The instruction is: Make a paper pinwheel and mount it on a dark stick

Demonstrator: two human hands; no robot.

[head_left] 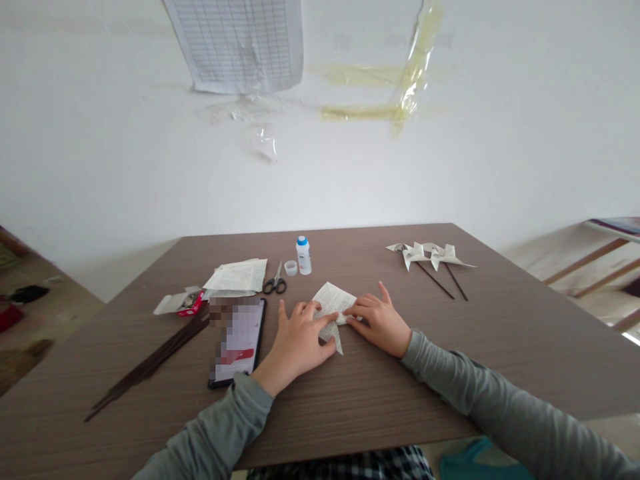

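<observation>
Behind, wall (125, 173): white, with a gridded sheet (240, 47) and yellowed tape (365, 112) stuck on it.
Table (400, 400): brown, its far edge along the wall.
Right arm (480, 393): grey-sleeved, slanting in from the lower right corner, the forearm low across the table's near edge.
Left arm (215, 420): also grey-sleeved, rising steeply from the bottom edge, wrist just beside the phone.
Left hand (300, 333): palm down, back showing, little finger stuck out; the grip is spread, thumb parted from index, both on the paper.
Right hand (383, 323): turned inward, little finger raised; index and thumb tips close together at a small fold, though whether they pinch it or only press, I cannot tell.
Sticks (155, 360): a dark bundle, lying aslant on the left.
Phone (245, 343): flat, left of the left hand.
Stack (237, 277): printed sheets, beyond the phone.
Paper (334, 295): printed, partly folded, on the table beneath both hands.
Pinwheels (416, 253): two, on dark sticks, far right.
Bottle (303, 259): white, blue-topped, upright beyond the paper.
Scissors (275, 285): black-handled, beside the stack.
Box (190, 303): red and white, left of the stack.
Cup (291, 268): small, whitish, between scissors and bottle.
</observation>
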